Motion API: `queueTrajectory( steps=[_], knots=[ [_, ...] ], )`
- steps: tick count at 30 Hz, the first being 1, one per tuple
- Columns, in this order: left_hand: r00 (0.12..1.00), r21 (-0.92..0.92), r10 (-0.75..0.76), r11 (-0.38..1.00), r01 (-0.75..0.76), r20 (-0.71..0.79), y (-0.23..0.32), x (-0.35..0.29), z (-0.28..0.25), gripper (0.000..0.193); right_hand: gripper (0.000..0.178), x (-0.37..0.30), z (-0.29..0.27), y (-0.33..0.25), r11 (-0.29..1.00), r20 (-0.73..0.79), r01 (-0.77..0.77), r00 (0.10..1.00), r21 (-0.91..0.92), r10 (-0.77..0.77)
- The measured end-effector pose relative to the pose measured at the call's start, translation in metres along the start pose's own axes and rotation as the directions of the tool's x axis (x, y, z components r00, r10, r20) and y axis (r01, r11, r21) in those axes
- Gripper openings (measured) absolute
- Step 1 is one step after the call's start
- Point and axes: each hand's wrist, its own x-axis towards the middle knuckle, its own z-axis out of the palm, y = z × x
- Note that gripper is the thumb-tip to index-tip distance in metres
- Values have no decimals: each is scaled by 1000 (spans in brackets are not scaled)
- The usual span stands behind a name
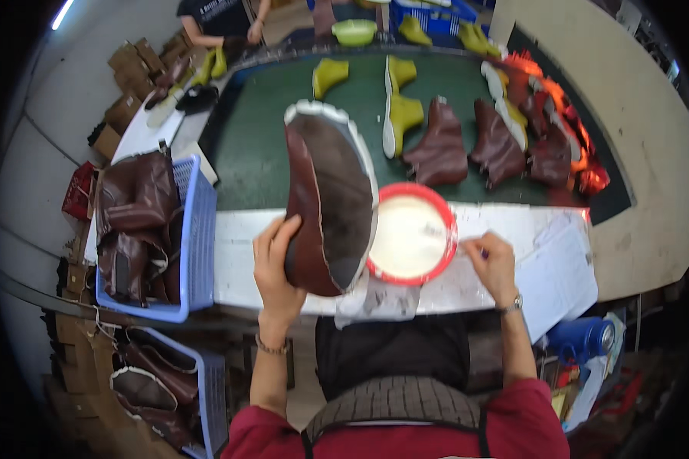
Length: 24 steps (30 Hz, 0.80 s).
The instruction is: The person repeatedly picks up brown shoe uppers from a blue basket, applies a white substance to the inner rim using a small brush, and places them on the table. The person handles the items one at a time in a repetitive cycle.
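Note:
My left hand (275, 264) is closed around the side of a maroon leather boot upper (305, 229). The upper is raised above the table with its open underside and dark lining facing me, and a white coating runs along its edge. Just right of it, a red-rimmed bowl (412, 233) of creamy white liquid stands on the white table strip. My right hand (494, 264) is at the bowl's right rim, fingers pinched on what looks like a thin brush handle. A small greyish patch in the liquid may be its tip.
Maroon boots (440, 145) and yellow-green shoe lasts (402, 115) stand on the green belt (260, 115). Blue baskets (199, 237) of uppers sit at left. Papers (563, 268) and a blue jug (582, 339) are at right. A co-worker (218, 27) stands at far left.

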Motion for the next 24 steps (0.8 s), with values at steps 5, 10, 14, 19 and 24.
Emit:
queueTrajectory(
  steps=[5, 10, 14, 19, 24],
  knots=[
    [994, 16, 77, 997, -78, 72, 10, -5, -3, 61, 13, 14, -11, -63, 867, -126, 53, 992, 496, 12],
    [992, -137, 78, 988, -64, 102, 16, -18, 3, 66, 15, 40, -8, -69, 914, -182, 176, 976, 366, -116],
    [999, -237, -2, 971, 13, 44, 20, -24, 7, 61, 19, 66, -6, -75, 861, -289, 239, 951, 448, -113],
    [987, -155, -57, 987, 33, -151, 26, -9, 22, 62, 23, 35, 0, -81, 838, -229, 268, 957, 475, -176],
    [989, -186, 44, 980, -71, -143, 12, -7, 27, 61, 16, 31, -3, -73, 854, -192, 226, 970, 469, -152]
  ],
)
